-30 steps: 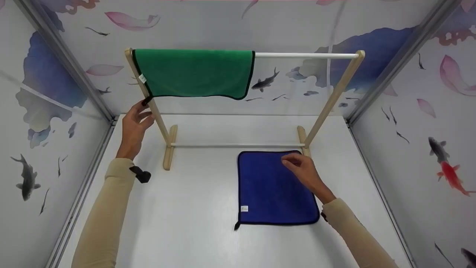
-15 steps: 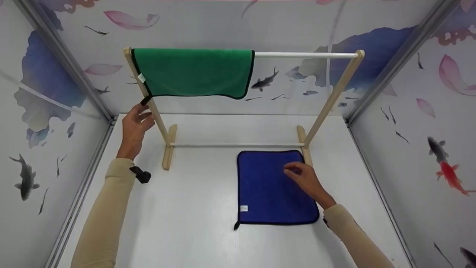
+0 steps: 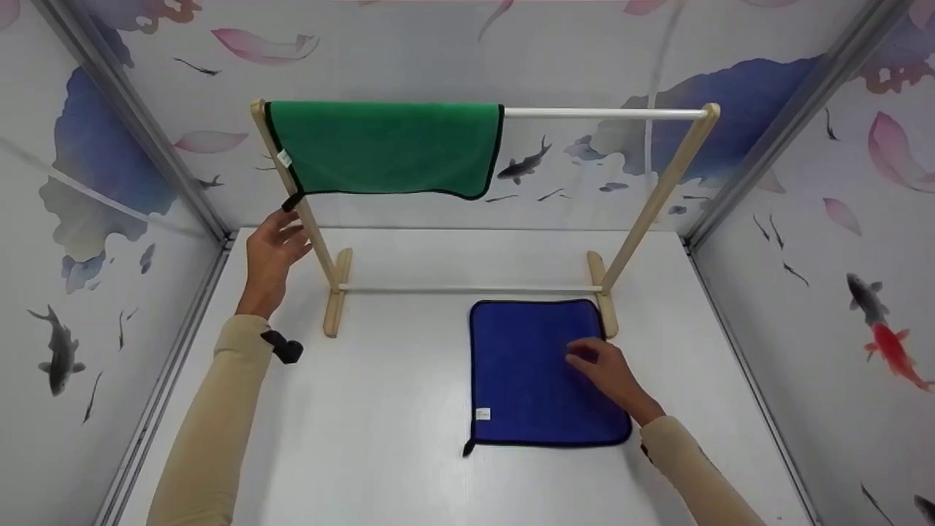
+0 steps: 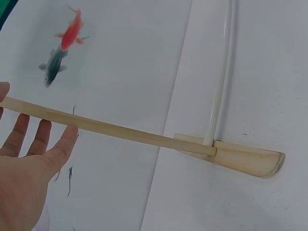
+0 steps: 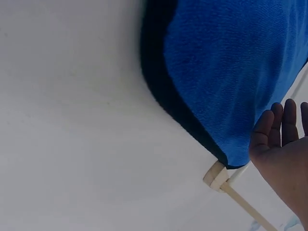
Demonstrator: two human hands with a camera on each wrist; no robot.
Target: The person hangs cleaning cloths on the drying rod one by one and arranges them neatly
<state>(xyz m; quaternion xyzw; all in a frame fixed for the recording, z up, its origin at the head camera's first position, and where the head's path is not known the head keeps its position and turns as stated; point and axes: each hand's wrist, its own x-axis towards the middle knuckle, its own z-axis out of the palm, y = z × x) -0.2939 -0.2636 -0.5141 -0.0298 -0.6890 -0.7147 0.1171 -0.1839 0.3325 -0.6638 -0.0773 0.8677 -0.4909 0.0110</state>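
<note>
A green towel (image 3: 387, 150) with black edging is draped over the left part of the rack's white top bar (image 3: 606, 114). My left hand (image 3: 272, 256) is beside the rack's left wooden post (image 3: 315, 234), just under the towel's black loop (image 3: 292, 201). In the left wrist view the fingertips (image 4: 72, 132) lie along that post, fingers mostly straight. A blue towel (image 3: 526, 365) with black edging lies flat on the table, its label at lower left. My right hand (image 3: 606, 369) is over its right side, fingers loosely bent with nothing in them.
The rack's right post (image 3: 661, 193) leans up behind the blue towel, its foot (image 3: 603, 292) close to the towel's far right corner. A thin lower bar (image 3: 467, 288) joins both feet. Printed walls (image 3: 840, 219) enclose the white table (image 3: 365, 424) at the back and sides.
My right hand has moved nearer to me over the blue towel, away from its far edge. My left hand has stayed at the left post, and both towels lie as before.
</note>
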